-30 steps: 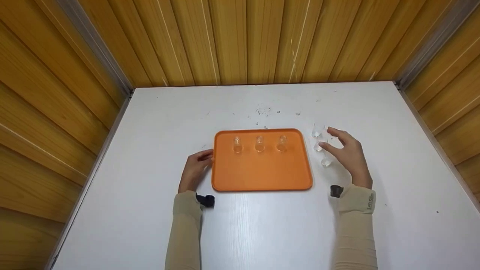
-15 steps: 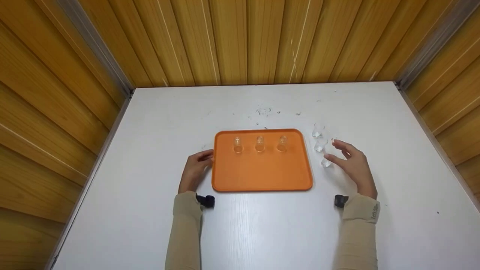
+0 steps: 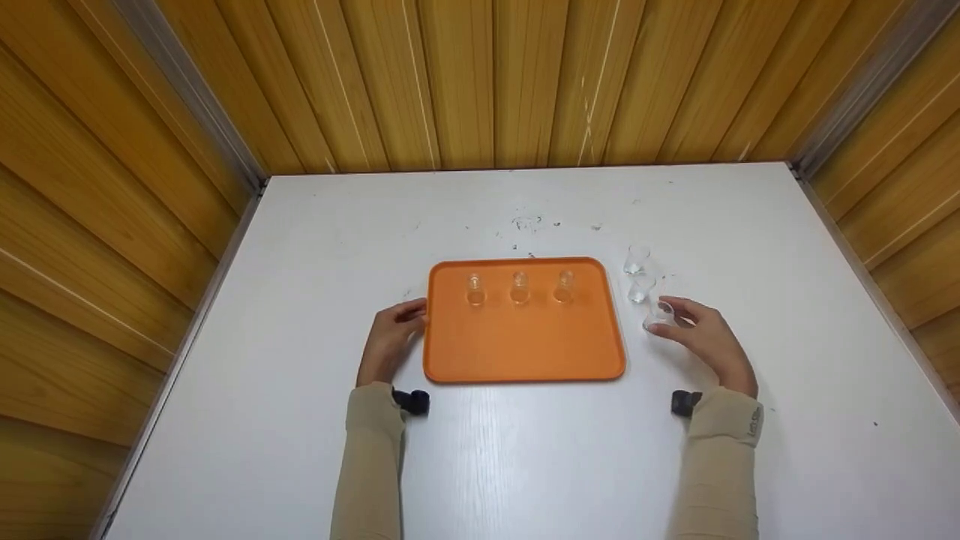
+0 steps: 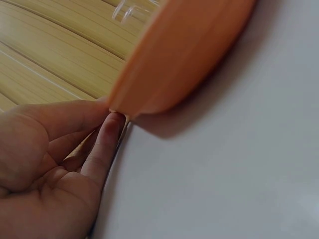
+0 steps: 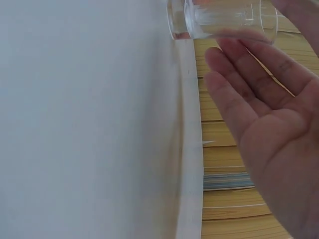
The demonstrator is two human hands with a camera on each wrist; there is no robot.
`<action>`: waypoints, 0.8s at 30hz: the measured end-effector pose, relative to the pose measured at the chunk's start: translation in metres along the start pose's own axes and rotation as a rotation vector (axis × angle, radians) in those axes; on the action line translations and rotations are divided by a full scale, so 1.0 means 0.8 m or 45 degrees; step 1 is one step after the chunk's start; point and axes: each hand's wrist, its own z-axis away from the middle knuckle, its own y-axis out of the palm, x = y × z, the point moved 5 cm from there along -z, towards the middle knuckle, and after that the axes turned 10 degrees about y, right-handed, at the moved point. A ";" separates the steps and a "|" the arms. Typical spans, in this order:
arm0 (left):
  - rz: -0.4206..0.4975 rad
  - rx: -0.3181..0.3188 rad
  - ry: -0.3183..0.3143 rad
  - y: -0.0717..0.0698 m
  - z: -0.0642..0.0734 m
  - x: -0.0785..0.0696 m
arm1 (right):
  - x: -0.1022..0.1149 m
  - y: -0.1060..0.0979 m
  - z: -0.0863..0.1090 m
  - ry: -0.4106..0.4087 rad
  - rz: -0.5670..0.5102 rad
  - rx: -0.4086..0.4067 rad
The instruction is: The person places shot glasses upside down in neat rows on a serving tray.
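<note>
In the head view my right hand (image 3: pixel 705 334) holds a small clear shot glass (image 3: pixel 658 315) at the near end of a short row right of the tray. Thumb and fingers lie on either side of it; in the right wrist view the glass (image 5: pixel 224 20) shows its thick base, the other fingers extended below it. Two more clear glasses stand beyond it, one (image 3: pixel 641 289) close by and another (image 3: pixel 637 260) farther back. My left hand (image 3: pixel 390 337) pinches the left rim of the orange tray (image 3: pixel 525 352), thumb and forefinger meeting at its edge (image 4: pixel 149 74).
Three small clear glasses stand in a row on the far half of the tray, the middle one (image 3: pixel 520 289) flanked by one on each side. The white table (image 3: pixel 480 465) ends at wood-patterned walls (image 3: pixel 465 82) at the back and sides.
My right hand has moved toward me from the farther glasses and taken hold of the nearest one. Left hand and tray have stayed in place.
</note>
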 end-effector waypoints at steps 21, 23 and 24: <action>0.009 -0.001 0.007 0.000 0.000 0.000 | -0.002 0.001 -0.010 -0.017 0.186 0.048; 0.007 -0.007 0.006 0.000 -0.001 0.000 | -0.002 0.001 -0.012 -0.013 0.182 0.053; 0.003 -0.008 0.006 0.000 -0.001 0.000 | -0.001 0.002 -0.012 -0.013 0.181 0.057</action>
